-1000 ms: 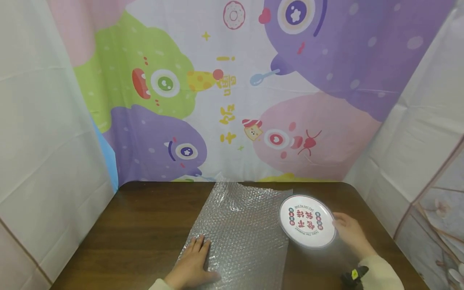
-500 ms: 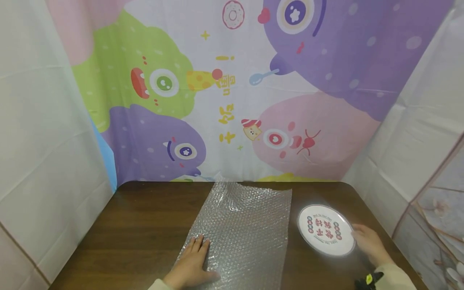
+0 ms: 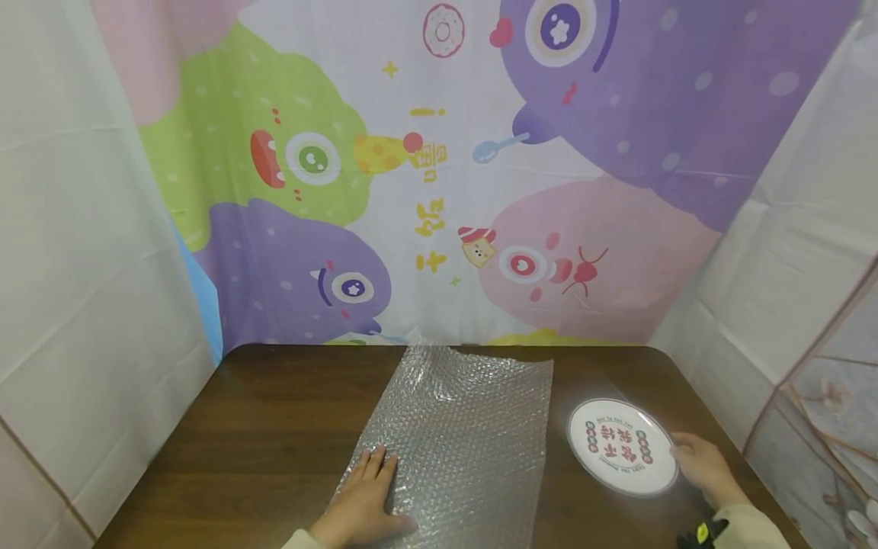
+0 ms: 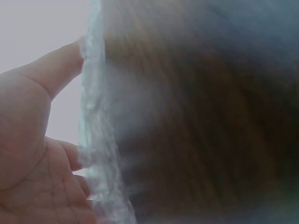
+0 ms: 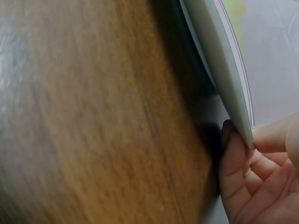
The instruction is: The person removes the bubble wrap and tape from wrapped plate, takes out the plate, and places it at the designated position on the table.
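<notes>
A sheet of clear bubble wrap [image 3: 466, 435] lies lengthwise across the middle of the table. My left hand [image 3: 363, 499] rests with fingers spread on its near left part; the left wrist view shows the palm beside the bubble wrap's edge [image 4: 98, 121]. To the right of the sheet is a round white plate [image 3: 623, 448] with red characters and small coloured dots in its centre. My right hand [image 3: 706, 467] pinches the plate's right rim. In the right wrist view the thumb lies over the plate's edge [image 5: 233, 84] and the fingers are under it, close over the wood.
The dark wooden table [image 3: 274, 442] has rounded far corners. A curtain [image 3: 439, 183] with cartoon monsters hangs right behind its far edge. Pale cloth walls [image 3: 775, 229] close in on both sides. A black strap with a yellow mark [image 3: 703, 531] sits at my right wrist.
The plate in my right hand has moved right and toward me, away from the bubble wrap, and lower toward the table. My left hand has stayed in place.
</notes>
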Action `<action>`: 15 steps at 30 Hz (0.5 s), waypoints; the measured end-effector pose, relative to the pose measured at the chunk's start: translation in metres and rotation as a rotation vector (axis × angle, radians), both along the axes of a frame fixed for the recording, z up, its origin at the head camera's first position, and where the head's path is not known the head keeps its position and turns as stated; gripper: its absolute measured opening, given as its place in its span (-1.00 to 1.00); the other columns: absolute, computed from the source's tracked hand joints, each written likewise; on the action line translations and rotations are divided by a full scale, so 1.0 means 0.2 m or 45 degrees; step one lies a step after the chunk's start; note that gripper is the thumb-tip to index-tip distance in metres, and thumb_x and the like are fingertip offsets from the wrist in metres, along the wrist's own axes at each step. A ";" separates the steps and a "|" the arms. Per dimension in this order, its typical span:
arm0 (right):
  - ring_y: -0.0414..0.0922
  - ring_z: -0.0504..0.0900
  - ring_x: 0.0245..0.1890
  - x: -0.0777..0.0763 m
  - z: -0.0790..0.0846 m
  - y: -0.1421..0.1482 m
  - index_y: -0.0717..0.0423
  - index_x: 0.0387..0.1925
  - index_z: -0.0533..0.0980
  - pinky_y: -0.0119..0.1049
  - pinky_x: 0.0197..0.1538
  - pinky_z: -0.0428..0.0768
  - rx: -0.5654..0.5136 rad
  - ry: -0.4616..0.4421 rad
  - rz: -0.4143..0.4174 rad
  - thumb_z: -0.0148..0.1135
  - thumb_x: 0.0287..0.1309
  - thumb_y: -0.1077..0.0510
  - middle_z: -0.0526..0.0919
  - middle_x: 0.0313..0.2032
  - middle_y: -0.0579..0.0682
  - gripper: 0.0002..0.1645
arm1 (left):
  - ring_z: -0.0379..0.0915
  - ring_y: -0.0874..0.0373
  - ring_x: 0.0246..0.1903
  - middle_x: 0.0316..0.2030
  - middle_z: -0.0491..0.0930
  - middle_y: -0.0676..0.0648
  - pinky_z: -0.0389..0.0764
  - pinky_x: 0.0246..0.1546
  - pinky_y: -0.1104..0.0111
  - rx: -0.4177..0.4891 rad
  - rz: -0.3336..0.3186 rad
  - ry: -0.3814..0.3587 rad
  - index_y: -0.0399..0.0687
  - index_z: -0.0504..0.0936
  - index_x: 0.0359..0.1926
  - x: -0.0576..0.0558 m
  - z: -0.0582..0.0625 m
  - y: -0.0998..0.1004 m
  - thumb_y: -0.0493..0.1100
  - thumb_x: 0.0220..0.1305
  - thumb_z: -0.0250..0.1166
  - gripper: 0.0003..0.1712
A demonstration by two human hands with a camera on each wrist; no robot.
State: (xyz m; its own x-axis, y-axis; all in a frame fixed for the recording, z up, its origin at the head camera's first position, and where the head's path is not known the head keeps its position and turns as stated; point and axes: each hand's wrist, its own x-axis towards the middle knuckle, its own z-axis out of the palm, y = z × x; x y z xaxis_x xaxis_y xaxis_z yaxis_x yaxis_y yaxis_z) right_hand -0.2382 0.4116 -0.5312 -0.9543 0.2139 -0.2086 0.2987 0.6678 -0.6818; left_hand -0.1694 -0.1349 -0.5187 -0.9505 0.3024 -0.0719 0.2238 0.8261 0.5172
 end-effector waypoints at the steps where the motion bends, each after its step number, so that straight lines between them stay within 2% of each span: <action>1: 0.43 0.38 0.16 0.00 0.00 0.00 0.54 0.34 0.11 0.22 0.07 0.49 0.004 -0.006 -0.008 -0.16 0.37 0.14 0.29 0.22 0.58 -0.34 | -0.14 -0.48 0.43 0.45 0.03 -0.45 0.06 0.34 -0.33 -0.001 -0.001 0.001 -0.36 0.21 0.41 0.00 0.00 0.00 0.31 -0.13 0.47 0.25; 15: 0.47 0.36 0.16 -0.01 0.01 -0.01 0.57 0.24 0.26 0.27 0.11 0.44 0.091 0.053 -0.045 -0.09 0.28 0.21 0.34 0.20 0.58 -0.39 | -0.13 -0.49 0.43 0.45 0.03 -0.47 0.06 0.35 -0.31 0.000 -0.001 -0.003 -0.39 0.22 0.40 0.00 0.01 0.00 0.28 -0.14 0.48 0.23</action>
